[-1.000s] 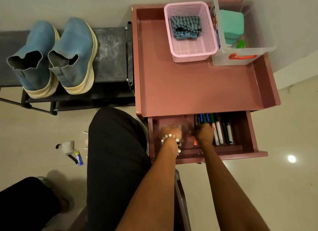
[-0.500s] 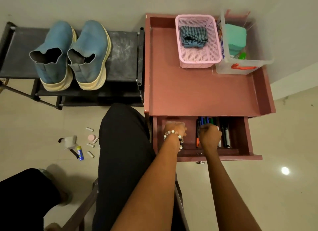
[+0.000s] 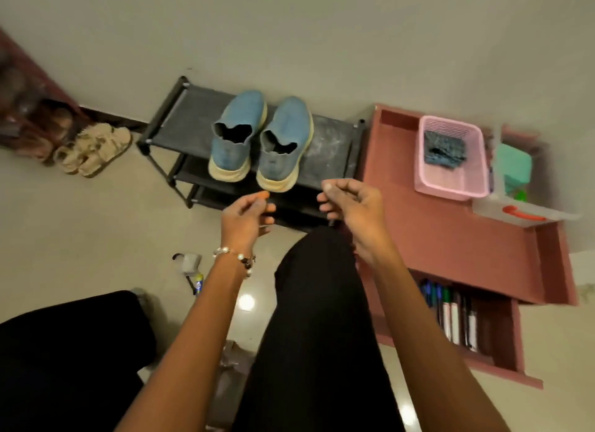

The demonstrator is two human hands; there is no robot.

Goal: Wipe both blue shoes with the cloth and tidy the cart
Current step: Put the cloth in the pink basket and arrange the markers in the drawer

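Blue shoes, two of them, sit side by side and touching on the top shelf of a black shoe rack point(image 3: 331, 141) against the wall, toes toward the wall: the left shoe point(image 3: 236, 135) and the right shoe point(image 3: 283, 143), both with pale yellow soles. To the right of the rack stands a pink cart point(image 3: 450, 238), its drawer point(image 3: 502, 344) pulled open with markers point(image 3: 450, 315) lined up inside. On the cart top, a pink basket point(image 3: 473, 186) holds a crumpled dark cloth point(image 3: 444, 149), and a clear bin point(image 3: 521, 209) with green items sits just beside it. In front of the rack, both hands are raised in the air over a black-clad knee. The left hand point(image 3: 244, 217), with a beaded bracelet at the wrist, has its fingers curled and appears to pinch a small orange thing point(image 3: 262, 194) at the fingertips. The right hand point(image 3: 352, 206) has its fingers curled inward; whether it holds anything cannot be told. Small items lie on the floor point(image 3: 96, 222) at lower left, and sandals point(image 3: 93, 149) rest beside the rack.
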